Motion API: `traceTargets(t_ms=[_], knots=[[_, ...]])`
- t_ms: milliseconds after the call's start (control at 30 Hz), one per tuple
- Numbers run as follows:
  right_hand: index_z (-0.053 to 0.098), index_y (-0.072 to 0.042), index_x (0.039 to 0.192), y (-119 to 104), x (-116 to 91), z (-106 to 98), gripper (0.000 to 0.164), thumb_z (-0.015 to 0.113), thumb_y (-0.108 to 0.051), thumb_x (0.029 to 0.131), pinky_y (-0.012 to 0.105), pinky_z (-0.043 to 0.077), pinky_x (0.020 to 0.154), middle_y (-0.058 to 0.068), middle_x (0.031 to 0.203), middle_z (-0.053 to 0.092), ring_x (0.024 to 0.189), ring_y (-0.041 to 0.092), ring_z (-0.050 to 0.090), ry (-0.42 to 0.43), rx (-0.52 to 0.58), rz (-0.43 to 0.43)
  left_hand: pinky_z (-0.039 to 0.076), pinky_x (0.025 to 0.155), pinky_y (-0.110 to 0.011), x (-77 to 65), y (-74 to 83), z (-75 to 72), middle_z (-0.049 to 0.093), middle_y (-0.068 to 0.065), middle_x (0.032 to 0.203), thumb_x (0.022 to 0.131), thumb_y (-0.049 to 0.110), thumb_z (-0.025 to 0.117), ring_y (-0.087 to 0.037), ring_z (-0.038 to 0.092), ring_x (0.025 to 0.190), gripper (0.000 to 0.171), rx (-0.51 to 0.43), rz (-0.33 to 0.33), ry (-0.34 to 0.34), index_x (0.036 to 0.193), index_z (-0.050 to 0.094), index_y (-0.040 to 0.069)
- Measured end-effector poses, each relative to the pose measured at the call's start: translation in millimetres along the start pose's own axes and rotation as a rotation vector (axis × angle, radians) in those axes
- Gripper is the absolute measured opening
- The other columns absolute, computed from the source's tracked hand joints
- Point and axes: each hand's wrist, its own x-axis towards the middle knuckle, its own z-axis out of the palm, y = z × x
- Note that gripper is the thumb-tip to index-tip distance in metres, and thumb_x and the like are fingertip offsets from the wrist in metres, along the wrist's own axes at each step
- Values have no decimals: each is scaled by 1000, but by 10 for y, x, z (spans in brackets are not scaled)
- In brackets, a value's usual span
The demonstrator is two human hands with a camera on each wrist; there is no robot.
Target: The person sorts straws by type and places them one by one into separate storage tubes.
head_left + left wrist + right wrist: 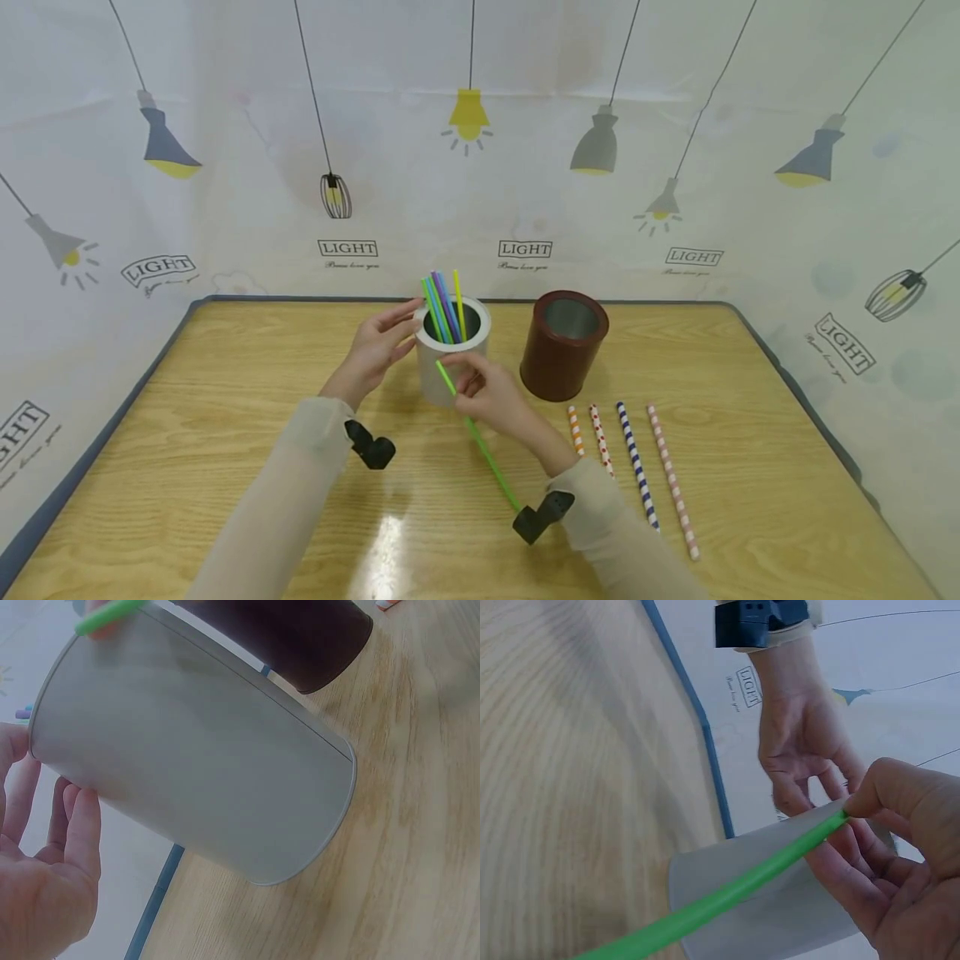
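Observation:
A white can (432, 377) with an open top stands near the back of the table, holding several coloured plastic straws (442, 308) in green, blue, purple and yellow. My left hand (378, 343) is at its left side, fingertips touching the wall just below the rim, as the left wrist view also shows. In front of the can, my right hand (491, 396) pinches a long green straw (735, 889) between thumb and fingers. That straw slants outside the can, its upper end close below the rim and its lower end toward my right wrist.
To the right stands a dark red can (558, 358) with an open top. Several patterned straws lie in front of it: orange-striped (575, 429), red-dotted (601, 439), blue-striped (637, 467) and pink-striped (672, 483). A printed curtain (420, 217) rises behind the table edge.

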Motion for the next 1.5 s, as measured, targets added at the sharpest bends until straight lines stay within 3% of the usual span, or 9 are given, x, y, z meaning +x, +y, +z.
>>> traceTargets(t_ms=[133, 367, 467, 967, 1300, 1500], knots=[[56, -3, 116, -86, 26, -97, 44, 58, 8, 74, 27, 49, 61, 10, 77, 56, 69, 16, 53, 24, -22, -32, 44, 94, -29, 0, -2, -10, 42, -8, 136, 91, 9, 57, -21, 41, 123, 46, -2, -2, -2, 135, 46, 8], [53, 7, 118, -550, 49, -327, 43, 56, 14, 77, 32, 49, 67, 20, 80, 55, 74, 29, 54, 113, -21, -65, 44, 94, -30, 4, 0, -8, 42, -8, 136, 90, 8, 57, -20, 41, 123, 46, -1, -9, 0, 135, 46, 8], [53, 7, 119, -586, 106, -415, 43, 56, 14, 77, 28, 48, 66, 21, 81, 55, 74, 29, 55, 154, -29, -87, 43, 95, -30, 6, 1, -5, 42, -8, 136, 90, 8, 57, -20, 40, 124, 46, -3, -12, -2, 135, 46, 8], [49, 12, 115, -865, 459, -737, 41, 53, 19, 75, 43, 48, 71, 25, 78, 53, 70, 30, 53, 342, -43, -332, 42, 96, -31, -9, 12, -2, 42, -9, 137, 91, 7, 57, -20, 40, 124, 46, -9, -7, -12, 135, 46, 7], [47, 11, 116, -1087, 660, -827, 41, 50, 13, 75, 23, 49, 64, 19, 76, 51, 69, 19, 53, 469, -3, -439, 42, 96, -32, -8, 10, -17, 40, -11, 138, 90, 7, 57, -21, 41, 123, 46, -15, -5, -15, 135, 46, 6], [46, 13, 116, -1114, 761, -852, 43, 48, 11, 73, 25, 50, 63, 17, 73, 51, 65, 16, 52, 533, 27, -475, 41, 97, -33, 1, 9, -17, 38, -12, 140, 90, 7, 57, -21, 40, 123, 45, -13, 0, -21, 134, 46, 6]])
